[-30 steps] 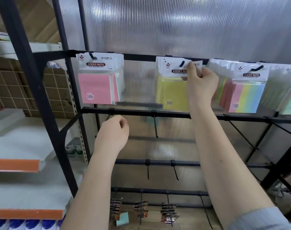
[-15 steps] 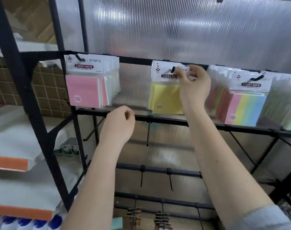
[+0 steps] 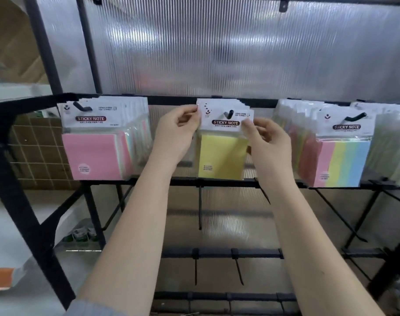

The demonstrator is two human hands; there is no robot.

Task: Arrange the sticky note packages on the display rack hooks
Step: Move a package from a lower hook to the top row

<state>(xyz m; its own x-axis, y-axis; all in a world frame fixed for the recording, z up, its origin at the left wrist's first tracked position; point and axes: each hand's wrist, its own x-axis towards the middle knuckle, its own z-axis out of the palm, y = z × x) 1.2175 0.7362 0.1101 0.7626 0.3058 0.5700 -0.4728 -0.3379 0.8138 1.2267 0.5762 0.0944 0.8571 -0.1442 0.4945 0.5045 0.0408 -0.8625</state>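
- The left hand (image 3: 176, 131) pinches the upper left edge of the yellow sticky note packages (image 3: 224, 142); the right hand (image 3: 266, 139) pinches their header card at its lower right corner.
- That stack hangs on the middle hook (image 3: 228, 114) of the top rail, its cards fanned unevenly, so squaring it up looks like the step in hand.
- The pink packages (image 3: 96, 153) to the left and the striped packages (image 3: 340, 160) to the right already hang on their hooks.
- Several lower hooks (image 3: 200, 208) stand bare; whether stock remains for them cannot be told.
- Both forearms reach up and forward, wrists level with the cards.
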